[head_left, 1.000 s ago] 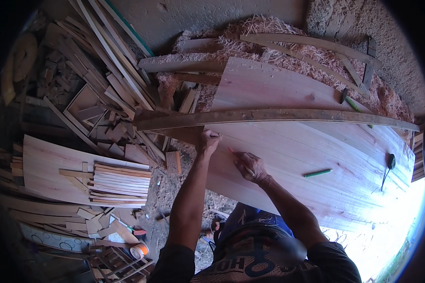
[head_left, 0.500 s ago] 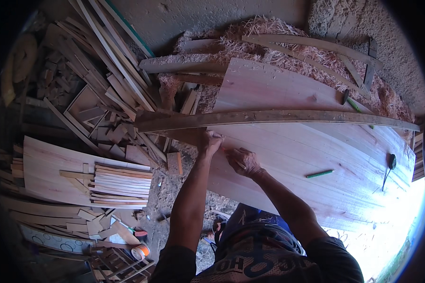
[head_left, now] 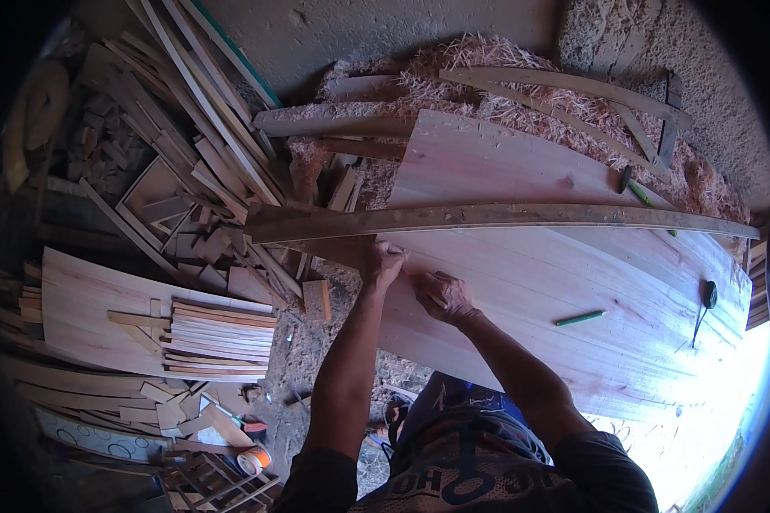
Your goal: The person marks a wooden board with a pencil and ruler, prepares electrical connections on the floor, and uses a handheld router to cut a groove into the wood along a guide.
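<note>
My left hand point(head_left: 385, 263) is closed at the left part of the large pale wooden panel point(head_left: 488, 274), just below a long, slightly curved wooden batten point(head_left: 505, 214); what its fingers hold, if anything, is too small to make out. Just right of it my right hand point(head_left: 441, 297) grips a pencil with a reddish tip, pointed toward the left hand on the panel's surface. A green pencil point(head_left: 580, 317) lies loose to the right, and a dark cord-like tool point(head_left: 708, 295) rests farther right on the panel.
Offcuts and strips point(head_left: 180, 128) crowd the left. A second panel point(head_left: 94, 299) bears stacked slats point(head_left: 214, 333). Wood shavings point(head_left: 513, 103) and a braced curved frame point(head_left: 573, 77) lie beyond the large panel. An orange-and-white round container point(head_left: 254, 459) sits low at lower left.
My right hand has moved up and left, closer to my left hand. My left hand and the batten have shifted slightly right in the picture.
</note>
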Demonstrator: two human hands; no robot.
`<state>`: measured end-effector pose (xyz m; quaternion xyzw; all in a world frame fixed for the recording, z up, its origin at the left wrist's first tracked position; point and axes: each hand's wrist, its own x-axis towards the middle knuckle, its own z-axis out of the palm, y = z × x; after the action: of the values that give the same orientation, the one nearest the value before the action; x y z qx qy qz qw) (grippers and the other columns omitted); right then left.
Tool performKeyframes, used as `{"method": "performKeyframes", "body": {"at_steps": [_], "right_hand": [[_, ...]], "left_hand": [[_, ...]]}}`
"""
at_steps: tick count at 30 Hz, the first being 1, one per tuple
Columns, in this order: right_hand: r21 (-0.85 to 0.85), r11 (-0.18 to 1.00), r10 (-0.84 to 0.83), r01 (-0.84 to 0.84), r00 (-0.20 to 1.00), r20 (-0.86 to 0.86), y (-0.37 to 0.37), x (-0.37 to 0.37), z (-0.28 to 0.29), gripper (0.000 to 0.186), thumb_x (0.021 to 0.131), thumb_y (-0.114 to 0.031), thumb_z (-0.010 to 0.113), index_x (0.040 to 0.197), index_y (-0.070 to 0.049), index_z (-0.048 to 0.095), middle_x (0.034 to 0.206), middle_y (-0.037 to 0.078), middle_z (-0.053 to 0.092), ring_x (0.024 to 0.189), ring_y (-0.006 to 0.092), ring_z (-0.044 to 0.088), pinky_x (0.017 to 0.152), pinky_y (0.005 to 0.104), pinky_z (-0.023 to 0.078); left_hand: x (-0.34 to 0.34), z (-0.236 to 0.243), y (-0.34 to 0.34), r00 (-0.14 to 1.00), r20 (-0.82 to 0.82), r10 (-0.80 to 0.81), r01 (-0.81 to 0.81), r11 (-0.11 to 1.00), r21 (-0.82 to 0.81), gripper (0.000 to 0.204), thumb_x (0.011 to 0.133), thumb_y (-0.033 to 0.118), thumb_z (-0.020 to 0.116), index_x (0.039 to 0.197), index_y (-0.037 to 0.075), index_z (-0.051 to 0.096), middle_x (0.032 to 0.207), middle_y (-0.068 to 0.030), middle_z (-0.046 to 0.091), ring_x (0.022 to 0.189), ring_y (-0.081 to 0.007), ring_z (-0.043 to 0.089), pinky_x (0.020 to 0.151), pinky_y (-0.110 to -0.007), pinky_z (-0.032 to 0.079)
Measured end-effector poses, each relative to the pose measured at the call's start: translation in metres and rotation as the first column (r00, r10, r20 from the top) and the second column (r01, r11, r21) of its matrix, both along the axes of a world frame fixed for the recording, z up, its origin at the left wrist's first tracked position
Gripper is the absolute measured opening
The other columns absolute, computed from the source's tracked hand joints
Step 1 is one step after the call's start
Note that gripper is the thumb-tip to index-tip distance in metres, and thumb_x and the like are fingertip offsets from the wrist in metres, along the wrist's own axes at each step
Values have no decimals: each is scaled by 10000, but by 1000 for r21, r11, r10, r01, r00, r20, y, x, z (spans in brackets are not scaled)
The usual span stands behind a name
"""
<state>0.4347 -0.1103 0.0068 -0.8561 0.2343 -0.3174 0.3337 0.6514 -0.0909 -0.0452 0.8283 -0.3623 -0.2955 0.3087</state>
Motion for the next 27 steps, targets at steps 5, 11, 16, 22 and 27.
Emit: {"method": "performKeyframes", "body": {"at_steps": [5, 11, 16, 22, 27], "right_hand": [[83, 996, -22, 11, 992, 125, -13, -18, 4, 230, 893, -127, 667, 1122, -133, 685, 881, 86, 701, 772, 271, 683, 688, 393, 567], [-318, 932, -239, 176, 955, -173, -103, -58, 33, 377, 863, -251, 716, 1185, -77, 628, 1130, 116, 656, 1076, 298, 591, 924, 462, 442], [-422, 902, -228, 94, 933, -279, -172, -79, 10, 543, 827, -352, 749, 1250, -65, 566, 1180, 112, 627, 1179, 307, 551, 988, 497, 384], [-334, 936, -229, 109, 909, -347, -204, -59, 5, 589, 824, -349, 752, 1313, -106, 531, 1163, 99, 632, 1128, 303, 562, 999, 489, 369], [-300, 949, -204, 99, 918, -340, -218, -55, 5, 617, 830, -330, 748, 1350, -104, 505, 1185, 97, 632, 1153, 301, 561, 1019, 495, 360]], "left_hand": [[-25, 27, -4, 999, -32, 11, -13, 997, -75, 92, 724, 94, 723, 761, 13, 699, 717, -65, 701, 658, -138, 638, 629, -319, 518], [-21, 18, 9, 997, 2, 75, -75, 996, -39, 187, 764, 207, 763, 763, 33, 695, 727, -66, 706, 676, -160, 651, 657, -330, 510], [-33, -2, -9, 994, 104, 45, -40, 998, -47, 299, 789, 360, 773, 789, 69, 705, 766, -96, 726, 728, -258, 707, 694, -398, 531], [-30, -8, -27, 974, 190, 124, -104, 988, -112, 296, 792, 360, 760, 774, 69, 710, 805, -129, 734, 762, -313, 716, 703, -424, 540], [-32, 10, -43, 974, 176, 139, -117, 984, -133, 276, 794, 346, 756, 791, 71, 724, 808, -124, 738, 774, -302, 721, 704, -416, 540]]}}
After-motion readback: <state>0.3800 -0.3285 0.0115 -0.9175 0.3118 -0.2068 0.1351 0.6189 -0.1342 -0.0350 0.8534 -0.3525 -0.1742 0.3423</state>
